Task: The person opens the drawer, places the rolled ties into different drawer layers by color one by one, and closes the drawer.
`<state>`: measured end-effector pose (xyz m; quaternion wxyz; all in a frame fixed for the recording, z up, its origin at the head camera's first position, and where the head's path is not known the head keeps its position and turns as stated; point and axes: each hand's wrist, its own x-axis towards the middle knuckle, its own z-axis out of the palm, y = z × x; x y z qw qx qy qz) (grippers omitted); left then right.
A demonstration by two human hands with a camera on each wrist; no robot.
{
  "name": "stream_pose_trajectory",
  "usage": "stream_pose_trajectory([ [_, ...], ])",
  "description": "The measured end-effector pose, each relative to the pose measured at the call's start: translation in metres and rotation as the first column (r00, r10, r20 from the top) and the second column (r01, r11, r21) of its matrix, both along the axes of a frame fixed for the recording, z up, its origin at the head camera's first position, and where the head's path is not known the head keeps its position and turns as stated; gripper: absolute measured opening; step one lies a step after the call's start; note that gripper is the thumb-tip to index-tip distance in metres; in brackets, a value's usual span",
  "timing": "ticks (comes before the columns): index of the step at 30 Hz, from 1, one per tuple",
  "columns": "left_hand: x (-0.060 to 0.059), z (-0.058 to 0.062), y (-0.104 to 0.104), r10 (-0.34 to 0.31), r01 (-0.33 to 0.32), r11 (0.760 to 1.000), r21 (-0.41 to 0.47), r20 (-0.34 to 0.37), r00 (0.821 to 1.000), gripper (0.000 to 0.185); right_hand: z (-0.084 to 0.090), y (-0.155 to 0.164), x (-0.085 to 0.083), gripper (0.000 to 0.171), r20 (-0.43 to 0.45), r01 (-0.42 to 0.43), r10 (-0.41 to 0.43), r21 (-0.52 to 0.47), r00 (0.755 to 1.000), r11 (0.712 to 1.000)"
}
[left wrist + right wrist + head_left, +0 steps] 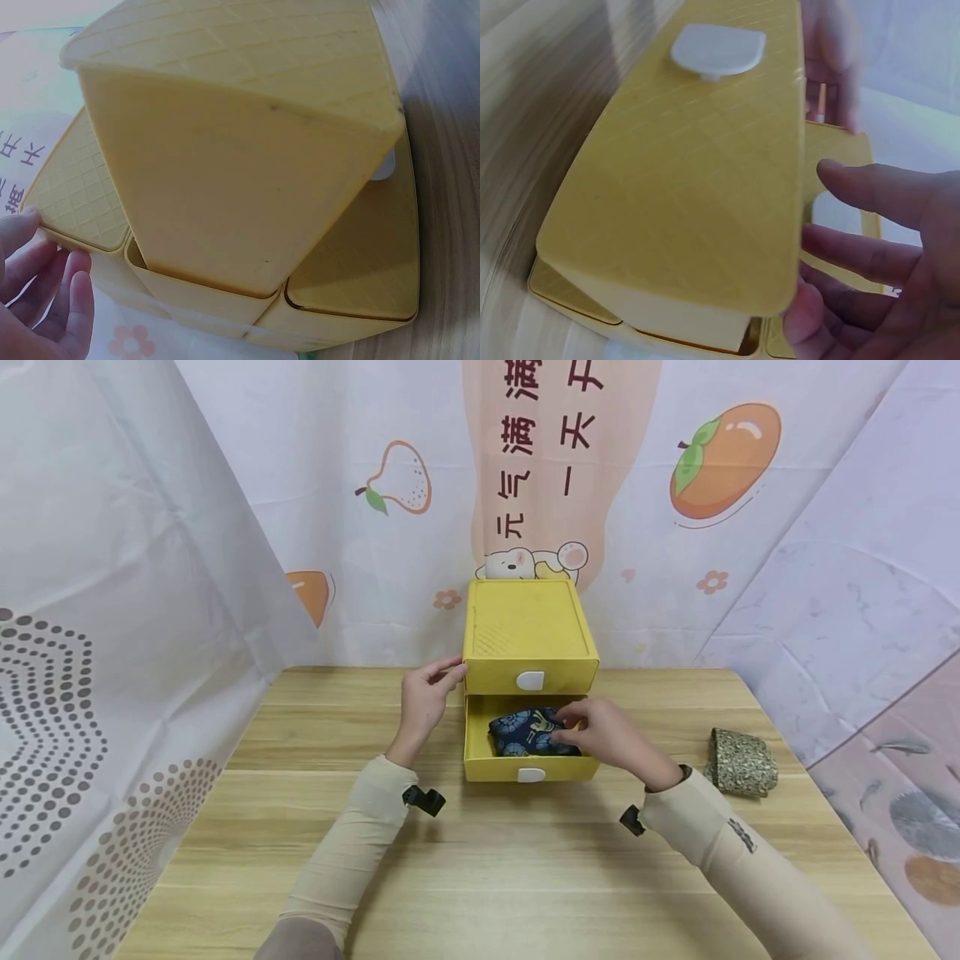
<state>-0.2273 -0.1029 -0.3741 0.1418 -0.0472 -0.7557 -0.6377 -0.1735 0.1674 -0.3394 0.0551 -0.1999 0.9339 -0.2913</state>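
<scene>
A person seated at a wooden table (315,827) works at a yellow two-drawer box (528,631) set against the table's far edge, near its middle. On the left, the left hand (426,700) rests against the box's left front corner, at the level of the shut upper drawer (558,677), fingers loosely bent and touching the yellow wall without closing round anything; the left wrist view shows those fingers (71,300) lying nearly straight beside the box. In the centre, the lower drawer (495,768) stands pulled out toward the person, its white tab handle (531,774) facing the near edge. Inside it lies a folded dark blue patterned cloth (521,732). The right hand (609,733) reaches into the drawer from the right, fingers curved over the cloth and touching it; whether they pinch it cannot be told from the head view, and in the right wrist view the fingers (870,195) appear spread and relaxed. Farther right, near the table's right edge, a second folded cloth (742,762) in olive speckled print lies well apart from the box.
</scene>
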Motion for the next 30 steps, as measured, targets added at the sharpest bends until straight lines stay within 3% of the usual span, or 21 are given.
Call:
stream_pose_trajectory([
  [13, 0.000, -0.002, 0.000, 0.000, 0.000, 1.000, 0.001, -0.014, 1.000, 0.029, 0.002, 0.009, 0.025, 0.023, 0.015, -0.021, 0.023, -0.159, 1.000, 0.987],
  [22, 0.000, -0.003, 0.000, -0.003, 0.004, 1.000, 0.018, -0.023, 1.000, 0.029, -0.014, 0.007, 0.039, 0.020, 0.073, -0.047, 0.068, -0.261, 0.995, 0.964],
  [30, 0.000, -0.002, 0.000, -0.006, 0.006, 1.000, 0.016, -0.030, 1.000, 0.030, -0.033, 0.001, 0.054, 0.021, 0.168, -0.024, 0.098, -0.395, 0.981, 0.918],
])
